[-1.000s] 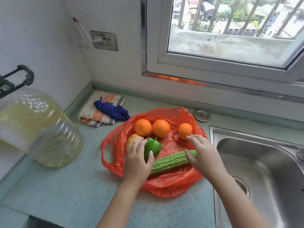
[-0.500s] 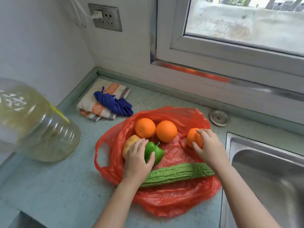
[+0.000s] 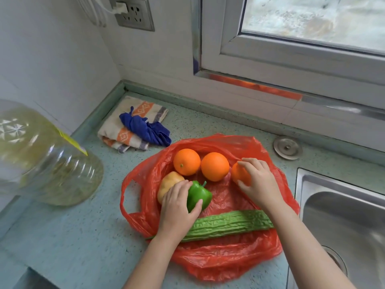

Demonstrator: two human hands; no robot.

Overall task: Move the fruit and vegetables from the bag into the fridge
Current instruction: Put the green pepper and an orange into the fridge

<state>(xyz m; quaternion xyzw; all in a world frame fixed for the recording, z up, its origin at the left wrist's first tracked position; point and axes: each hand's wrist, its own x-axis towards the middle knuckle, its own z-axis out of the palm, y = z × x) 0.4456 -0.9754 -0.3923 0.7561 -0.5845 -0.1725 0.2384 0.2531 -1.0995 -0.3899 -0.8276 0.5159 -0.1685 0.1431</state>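
Observation:
A red plastic bag lies spread open on the counter. On it sit two oranges, a third, smaller orange, a yellowish potato, a green bell pepper and a long green bitter gourd. My left hand grips the green pepper, thumb on its front and fingers over its left side. My right hand curls round the small orange at the right. No fridge is in view.
A large clear oil jug stands at the left. A folded towel with a blue cloth lies behind the bag. A steel sink is at the right, a round metal cap behind it. A wall socket is above.
My right hand left the bitter gourd, reached back to the small orange and has closed round it. My left hand stayed on the green pepper. The view moved closer and lower.

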